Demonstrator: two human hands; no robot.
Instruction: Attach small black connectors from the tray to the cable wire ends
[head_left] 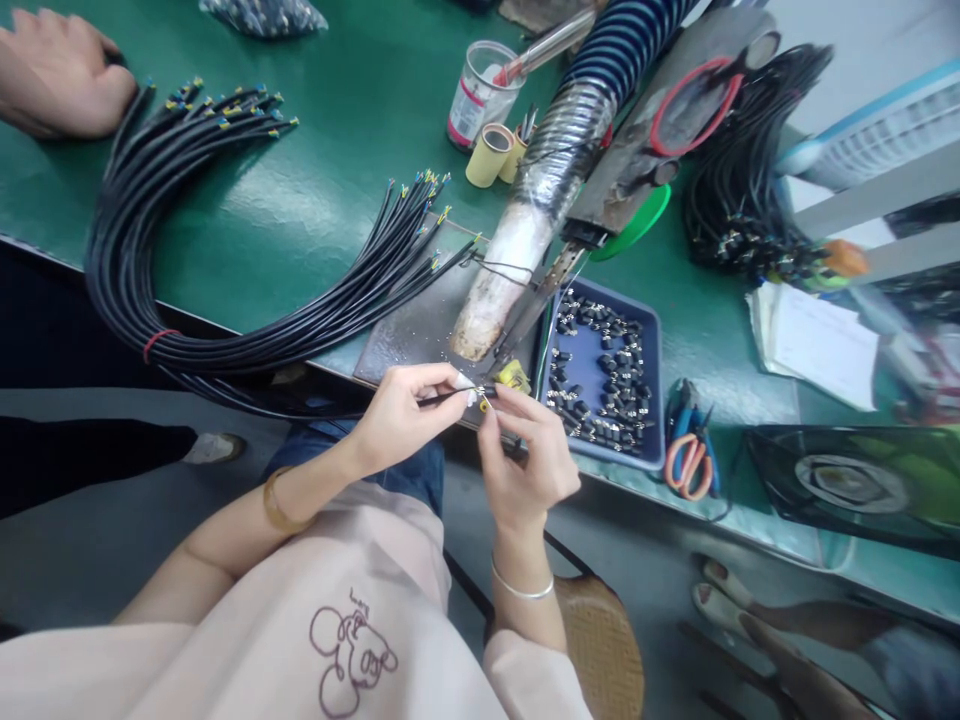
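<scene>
Observed at the tabletop (322, 190): one piece in hand, partway by my judgement. The left hand (397, 415) had its fingers clamped on a black cable (433, 399), close to the end; white covering showed at the fingertips. The right hand (531, 450) had its fingers pinched together on a small black connector (489, 391), brought up against that end, just off the tabletop's near edge and below the hose (514, 220). Whether cable and connector were joined, could not tell; the fingers hid most of the contact. Prepared: the bundle (225, 350) to the left, held by a red tie (159, 343), its ends showing coloured wires, no connectors made out on them. Many loose connectors (622, 385) lay in the tray (587, 362), so plenty appeared left to do. A second bundle (739, 190) sat at far right with shiny ends; possibly finished pieces, not confirmed. Scissors (688, 468) lay just beside the tray, not in use. A co-worker's hand (71, 75) rested at far left, near the first bundle's wire ends.
</scene>
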